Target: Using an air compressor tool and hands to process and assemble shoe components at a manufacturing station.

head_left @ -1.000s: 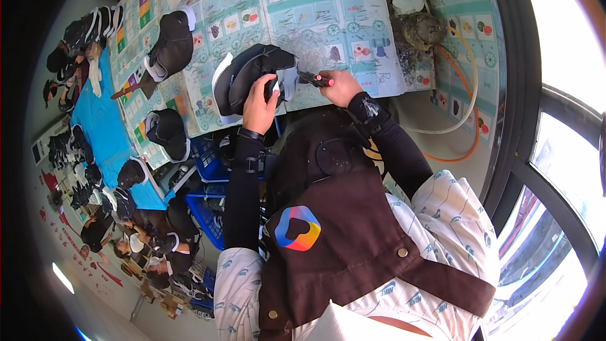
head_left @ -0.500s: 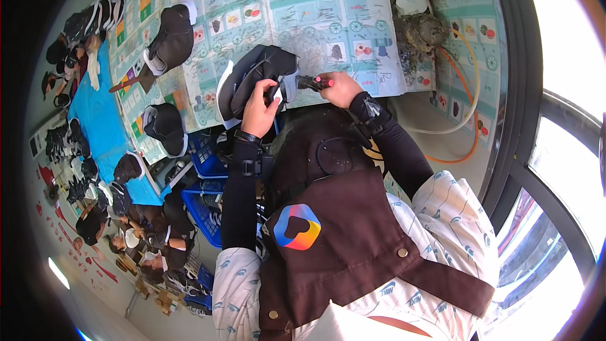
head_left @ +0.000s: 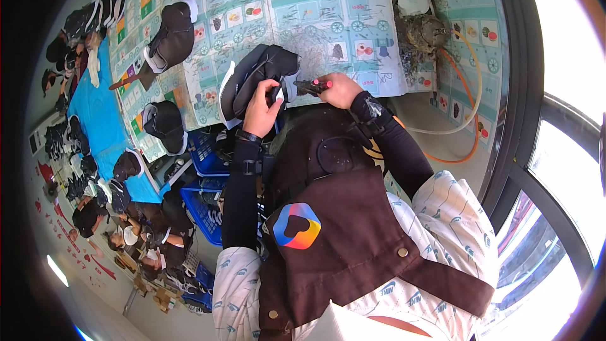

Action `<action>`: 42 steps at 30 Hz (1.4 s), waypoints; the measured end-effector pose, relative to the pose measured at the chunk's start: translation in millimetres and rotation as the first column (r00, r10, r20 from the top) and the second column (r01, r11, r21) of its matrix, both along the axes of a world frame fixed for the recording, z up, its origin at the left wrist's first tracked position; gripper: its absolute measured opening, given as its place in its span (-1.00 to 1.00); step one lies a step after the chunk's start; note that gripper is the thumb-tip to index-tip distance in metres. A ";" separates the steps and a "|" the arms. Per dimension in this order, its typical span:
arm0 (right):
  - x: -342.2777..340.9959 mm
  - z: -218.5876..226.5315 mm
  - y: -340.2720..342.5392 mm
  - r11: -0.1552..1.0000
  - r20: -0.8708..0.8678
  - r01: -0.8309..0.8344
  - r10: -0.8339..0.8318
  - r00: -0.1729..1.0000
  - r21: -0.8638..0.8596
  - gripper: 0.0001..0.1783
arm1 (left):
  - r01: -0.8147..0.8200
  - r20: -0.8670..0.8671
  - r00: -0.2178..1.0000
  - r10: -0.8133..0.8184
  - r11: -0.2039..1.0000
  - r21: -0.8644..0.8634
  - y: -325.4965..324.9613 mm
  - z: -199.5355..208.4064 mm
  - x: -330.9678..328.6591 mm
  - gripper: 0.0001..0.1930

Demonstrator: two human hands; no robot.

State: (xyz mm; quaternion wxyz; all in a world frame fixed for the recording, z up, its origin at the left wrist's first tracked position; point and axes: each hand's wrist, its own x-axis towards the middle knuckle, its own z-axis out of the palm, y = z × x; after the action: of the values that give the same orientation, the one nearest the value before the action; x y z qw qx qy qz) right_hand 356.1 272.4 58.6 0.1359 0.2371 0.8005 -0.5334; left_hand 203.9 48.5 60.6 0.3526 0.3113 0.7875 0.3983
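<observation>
A black shoe [head_left: 251, 85] with a white sole lies tilted at the table's near edge, its sole toward the left. My left hand [head_left: 260, 110] grips its near side, with thumb and fingers closed on the dark upper and a small white patch showing between them. From the right, my right hand [head_left: 341, 91] is wrapped round dark pliers [head_left: 309, 86] with red handle ends. Their tip points left at the greyish edge of the shoe's opening; whether it touches the material is too small to tell.
More black shoes stand to the left, one upper [head_left: 172, 38] beside a brown strip [head_left: 131, 81] and another shoe [head_left: 165, 127] nearer. Below are blue baskets [head_left: 203, 213]. At right sit a dirty machine part [head_left: 430, 31] and an orange hose [head_left: 475, 127]. People work at far left.
Both my hands, the shoe and the pliers have hardly moved. At far left, people in the background have shifted a little.
</observation>
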 end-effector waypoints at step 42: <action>5.7 -17.9 4.2 0.991 0.084 0.119 -0.114 0.990 -0.059 -0.64 | 0.007 -0.005 1.000 -0.007 0.999 -0.034 11.2 4.6 -6.9 -0.57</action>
State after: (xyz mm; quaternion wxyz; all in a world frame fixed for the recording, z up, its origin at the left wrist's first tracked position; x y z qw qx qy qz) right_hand 361.8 276.7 40.7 0.1441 0.3002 0.7618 -0.5557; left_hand 197.0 59.7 65.2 0.3573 0.3092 0.7939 0.3828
